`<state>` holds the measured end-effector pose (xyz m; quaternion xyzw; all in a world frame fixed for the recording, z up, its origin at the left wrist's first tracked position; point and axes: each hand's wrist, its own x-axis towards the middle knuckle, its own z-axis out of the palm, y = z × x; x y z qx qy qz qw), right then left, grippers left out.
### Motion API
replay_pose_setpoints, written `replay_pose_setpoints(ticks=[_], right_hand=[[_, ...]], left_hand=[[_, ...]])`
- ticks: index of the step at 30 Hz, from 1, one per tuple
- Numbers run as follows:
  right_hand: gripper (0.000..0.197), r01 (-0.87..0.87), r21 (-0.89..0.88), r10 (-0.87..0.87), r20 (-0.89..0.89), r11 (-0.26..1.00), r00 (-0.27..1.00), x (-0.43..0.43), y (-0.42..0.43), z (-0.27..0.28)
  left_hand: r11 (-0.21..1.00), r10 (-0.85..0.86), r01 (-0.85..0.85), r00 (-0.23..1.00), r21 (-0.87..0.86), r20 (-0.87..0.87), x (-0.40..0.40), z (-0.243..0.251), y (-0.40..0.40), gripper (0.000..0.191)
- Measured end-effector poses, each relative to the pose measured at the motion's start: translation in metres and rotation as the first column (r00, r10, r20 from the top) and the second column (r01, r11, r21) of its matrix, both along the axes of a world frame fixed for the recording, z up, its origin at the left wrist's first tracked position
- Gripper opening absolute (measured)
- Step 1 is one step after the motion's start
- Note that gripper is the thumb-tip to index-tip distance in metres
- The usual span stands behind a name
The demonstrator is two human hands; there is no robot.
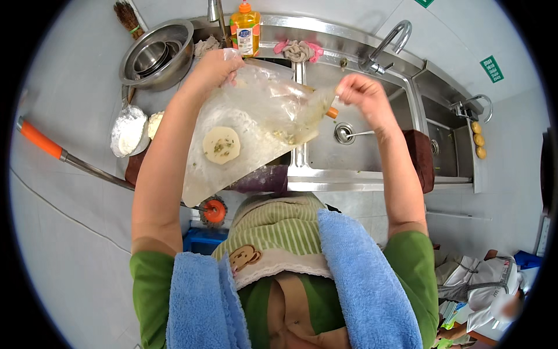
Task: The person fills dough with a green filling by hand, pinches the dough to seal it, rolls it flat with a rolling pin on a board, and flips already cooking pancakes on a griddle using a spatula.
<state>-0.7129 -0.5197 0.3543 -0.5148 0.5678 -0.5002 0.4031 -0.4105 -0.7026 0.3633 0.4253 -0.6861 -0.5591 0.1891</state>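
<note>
My left hand (222, 67) grips the upper left part of a clear plastic sheet or bag (279, 98), and my right hand (362, 94) pinches its right edge. The plastic is spread over a floured board (209, 179) at the sink's left side, with green bits and crumbs clinging to it. On the board's left part lies a round, flat piece of dough (221, 145) with chopped green bits at its middle. An orange cylindrical end (332, 113), perhaps a handle, shows beside the plastic. What it belongs to is hidden.
A steel sink (348, 152) holds a ladle (361, 134) under a faucet (388, 43). Steel bowls (157, 52), a flour-filled container (129, 131) and a dish soap bottle (246, 32) stand around the board. An orange-handled pole (41, 138) leans left; another person (484, 279) is at lower right.
</note>
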Motion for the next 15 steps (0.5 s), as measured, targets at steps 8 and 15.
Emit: replay_pose_setpoints(ticks=[8, 15], right_hand=[[0.003, -0.074, -0.105, 0.058, -0.149, 0.992, 0.987, 0.027, -0.049, 0.01], [0.009, 0.175, -0.175, -0.178, -0.001, 0.969, 0.984, 0.05, -0.046, -0.034]], left_hand=[[0.973, -0.076, 0.057, 0.994, -0.224, -0.074, -0.045, 0.004, 0.038, 0.029], [0.927, -0.056, 0.032, 0.997, -0.374, -0.055, -0.071, -0.053, 0.026, 0.033]])
